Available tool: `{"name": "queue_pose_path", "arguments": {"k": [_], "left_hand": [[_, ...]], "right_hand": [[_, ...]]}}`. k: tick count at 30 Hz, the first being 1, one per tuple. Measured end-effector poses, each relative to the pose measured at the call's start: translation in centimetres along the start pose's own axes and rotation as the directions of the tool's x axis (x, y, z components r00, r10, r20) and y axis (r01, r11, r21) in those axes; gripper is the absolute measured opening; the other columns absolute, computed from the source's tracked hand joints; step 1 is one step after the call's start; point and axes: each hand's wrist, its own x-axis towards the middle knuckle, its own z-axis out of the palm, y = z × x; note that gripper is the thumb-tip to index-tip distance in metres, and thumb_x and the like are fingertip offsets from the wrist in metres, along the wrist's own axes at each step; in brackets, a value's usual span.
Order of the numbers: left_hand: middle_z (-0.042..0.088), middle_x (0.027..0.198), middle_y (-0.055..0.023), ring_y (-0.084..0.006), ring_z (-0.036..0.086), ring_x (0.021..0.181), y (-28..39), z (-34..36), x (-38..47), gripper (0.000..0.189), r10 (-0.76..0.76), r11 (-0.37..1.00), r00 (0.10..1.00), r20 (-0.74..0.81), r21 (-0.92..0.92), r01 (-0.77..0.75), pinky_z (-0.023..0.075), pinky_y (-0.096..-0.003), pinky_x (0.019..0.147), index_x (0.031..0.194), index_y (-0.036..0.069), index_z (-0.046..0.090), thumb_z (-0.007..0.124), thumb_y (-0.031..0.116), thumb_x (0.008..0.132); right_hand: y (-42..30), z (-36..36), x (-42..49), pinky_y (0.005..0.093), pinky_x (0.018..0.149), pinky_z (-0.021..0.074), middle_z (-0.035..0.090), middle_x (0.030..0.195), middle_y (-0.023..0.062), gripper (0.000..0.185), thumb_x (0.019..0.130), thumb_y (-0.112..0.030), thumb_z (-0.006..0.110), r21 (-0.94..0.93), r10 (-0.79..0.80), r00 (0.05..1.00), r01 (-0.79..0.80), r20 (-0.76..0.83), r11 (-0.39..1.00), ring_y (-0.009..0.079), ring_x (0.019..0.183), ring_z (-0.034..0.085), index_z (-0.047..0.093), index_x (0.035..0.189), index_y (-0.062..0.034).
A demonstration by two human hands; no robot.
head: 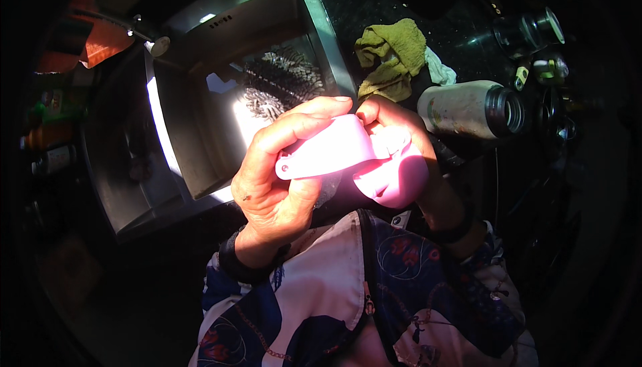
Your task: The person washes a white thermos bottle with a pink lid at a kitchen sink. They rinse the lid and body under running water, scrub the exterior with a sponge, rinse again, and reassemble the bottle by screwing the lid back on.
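Strong sunlight falls on a pink plastic flip-top lid (pixel 326 148), which I hold in front of my chest. The fingers of my left hand (pixel 271 181) lie along its upper side, with the thumb beneath. My right hand (pixel 396 116) grips the other end, around the rounded cup-like part (pixel 393 179); part of that hand is hidden behind the lid. Just right of my right hand, a white insulated bottle (pixel 454 111) lies on its side, its metal mouth uncovered and facing right.
Ahead to the left is a metal sink basin (pixel 193 136) with a grey chenille cloth or mitt (pixel 286 78) in it. A yellow-green towel (pixel 393 56) is crumpled on the dark countertop (pixel 346 10). Farther right stands a glass jar (pixel 524 33). A faucet (pixel 159 46) reaches in from the left.
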Motion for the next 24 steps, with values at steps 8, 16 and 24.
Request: {"name": "queue_pose_path", "arguments": {"k": [8,16,24], "left_hand": [[0.052,0.114,-0.0245,-0.0286,0.052,0.108,0.3,0.2,0.0,0.033,-0.118,0.993,0.993,0.025,-0.007,0.119,0.0393,-0.0388,0.094,0.112,-0.008,0.042,0.042,-0.006,0.079],[0.056,0.110,-0.0232,-0.0268,0.055,0.104,0.8,0.9,-0.2,0.033,-0.283,0.954,0.955,-0.091,0.074,0.290,0.0437,-0.0357,0.091,0.120,-0.008,0.042,0.040,0.009,0.092],[0.053,0.115,-0.0235,-0.0267,0.054,0.107,0.7,0.6,-0.4,0.032,-0.170,0.968,0.984,-0.054,0.178,0.177,0.0441,-0.0345,0.090,0.120,-0.010,0.041,0.040,0.004,0.091]], "right_hand": [[0.1,-0.6,0.9,0.0218,0.058,0.0448,0.054,0.076,0.0018,0.030,0.070,-0.011,0.064,-0.432,-0.002,0.996,0.040,0.088,0.901,0.0069,0.069,0.053,0.048,0.094,-0.0032],[1.1,-1.4,1.1,0.0252,0.054,0.0476,0.058,0.081,0.0098,0.048,0.075,-0.010,0.065,0.481,0.307,0.924,-0.382,0.229,0.789,0.0148,0.061,0.057,0.043,0.117,-0.0003],[2.3,-2.2,1.2,0.0252,0.056,0.0497,0.061,0.073,0.0123,0.034,0.085,-0.016,0.056,0.424,0.272,0.926,-0.363,0.260,0.829,0.0175,0.062,0.061,0.048,0.113,0.0008]]}}
